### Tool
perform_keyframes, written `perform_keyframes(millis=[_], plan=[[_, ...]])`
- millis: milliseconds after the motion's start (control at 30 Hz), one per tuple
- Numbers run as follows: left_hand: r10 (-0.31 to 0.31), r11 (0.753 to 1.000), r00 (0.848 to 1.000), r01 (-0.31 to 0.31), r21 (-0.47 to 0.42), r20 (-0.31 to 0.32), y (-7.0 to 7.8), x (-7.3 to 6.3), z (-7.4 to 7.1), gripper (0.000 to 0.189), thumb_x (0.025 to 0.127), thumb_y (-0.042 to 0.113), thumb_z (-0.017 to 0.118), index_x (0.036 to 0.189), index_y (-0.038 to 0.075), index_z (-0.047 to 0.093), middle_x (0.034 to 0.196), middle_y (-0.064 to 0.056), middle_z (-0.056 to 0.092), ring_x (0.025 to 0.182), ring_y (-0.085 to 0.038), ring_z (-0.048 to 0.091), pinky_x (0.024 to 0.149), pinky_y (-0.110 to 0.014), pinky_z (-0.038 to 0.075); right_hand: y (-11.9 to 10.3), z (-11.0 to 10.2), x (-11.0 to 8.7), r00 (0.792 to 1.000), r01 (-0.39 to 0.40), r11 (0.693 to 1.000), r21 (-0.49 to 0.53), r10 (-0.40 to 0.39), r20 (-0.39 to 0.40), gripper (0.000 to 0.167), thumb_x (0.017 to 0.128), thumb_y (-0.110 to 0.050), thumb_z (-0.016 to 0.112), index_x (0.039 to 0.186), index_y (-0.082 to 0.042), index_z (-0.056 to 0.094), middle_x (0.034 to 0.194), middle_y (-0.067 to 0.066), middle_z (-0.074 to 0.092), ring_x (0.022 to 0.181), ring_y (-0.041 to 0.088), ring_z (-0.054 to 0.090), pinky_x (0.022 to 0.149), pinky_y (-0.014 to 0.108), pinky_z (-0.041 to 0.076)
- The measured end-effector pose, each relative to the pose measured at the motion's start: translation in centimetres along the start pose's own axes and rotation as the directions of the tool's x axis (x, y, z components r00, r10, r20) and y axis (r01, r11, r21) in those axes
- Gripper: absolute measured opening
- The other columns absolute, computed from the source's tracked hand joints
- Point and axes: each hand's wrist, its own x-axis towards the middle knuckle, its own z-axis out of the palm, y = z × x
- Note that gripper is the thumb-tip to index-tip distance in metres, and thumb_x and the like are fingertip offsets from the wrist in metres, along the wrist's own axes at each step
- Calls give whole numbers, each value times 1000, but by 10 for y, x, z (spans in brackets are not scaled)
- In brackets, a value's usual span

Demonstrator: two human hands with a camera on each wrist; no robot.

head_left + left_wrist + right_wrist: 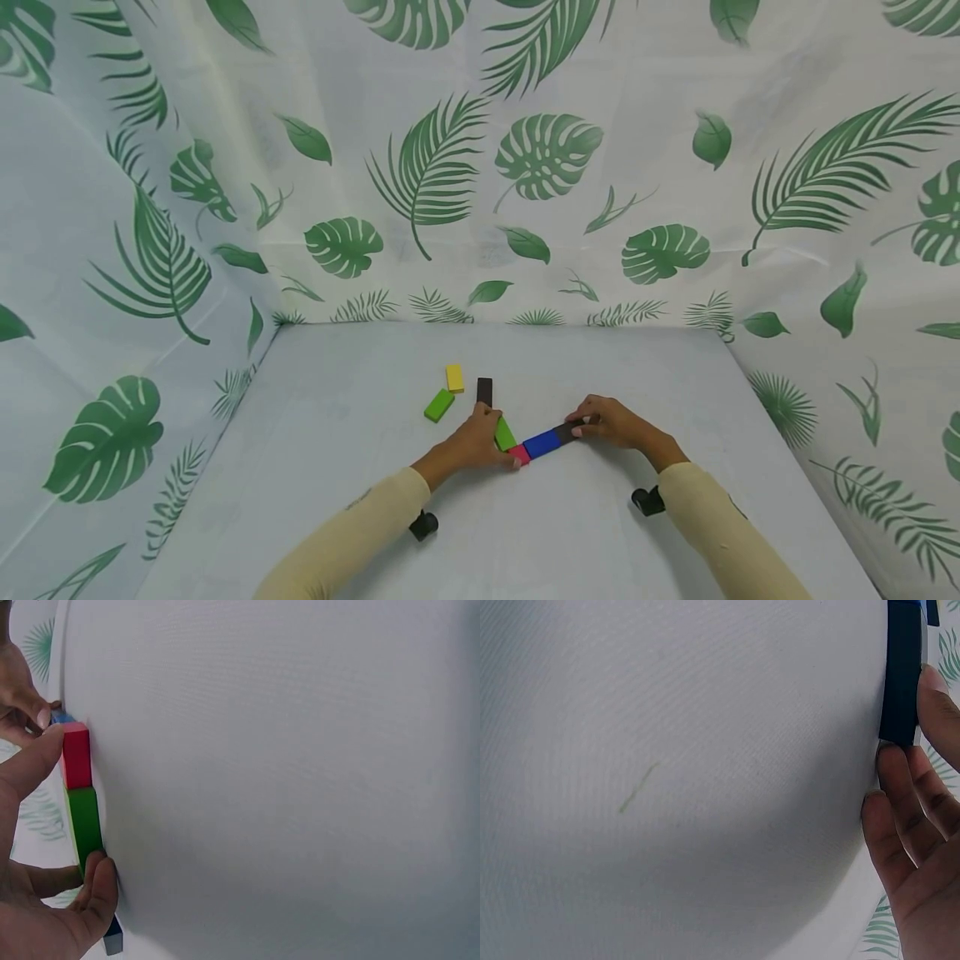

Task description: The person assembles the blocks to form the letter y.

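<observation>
Coloured blocks lie end to end in a bent, V-like row on the white table. Down its left side run a black block [485,392] and a green block [506,435]. A red block [520,454] is at the bend; a blue block [542,444] and a second black block [567,432] slant up to the right. My left hand [472,439] spans the left side: its thumb touches the red block [77,756], and its fingers curl about the far end of the green block [85,819]. My right hand [617,423] pinches the outer end of the right black block [901,675].
A yellow block [454,378] and a loose green block [439,406] lie left of the row, farther back. Leaf-print cloth [450,275] walls the table [525,542] at the back and both sides. A black wrist camera [423,526] hangs under the left sleeve, another [648,502] under the right.
</observation>
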Motion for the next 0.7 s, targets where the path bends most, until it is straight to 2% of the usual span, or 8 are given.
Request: perform_keyframes(millis=[500,600,700], plan=[[-10,999,1000,10,-31,14,-4,4,-3,100,79,51,82,155,5,35,146,-17,37,120,-23,55,103,-39,49,-1,0,1,1000,-26,1000,12,26,5,31,93,-23,72,121,-10,73,105,0,64,97,14,57,83,29,48],[22,999,1000,-22,-44,9,-7,4,-5,92,85,47,78,154,3,36,146,-19,38,119,-23,56,103,-38,49,0,1,1,999,-32,999,15,32,3,31,93,-22,72,121,-10,73,105,0,64,98,14,57,84,30,48],[51,997,999,-52,-62,-5,-12,6,-7,76,93,39,71,151,1,40,143,-20,43,108,-18,57,94,-33,51,0,2,2,999,-36,999,14,36,0,31,93,-22,72,121,-10,73,105,0,64,98,15,57,84,31,48]])
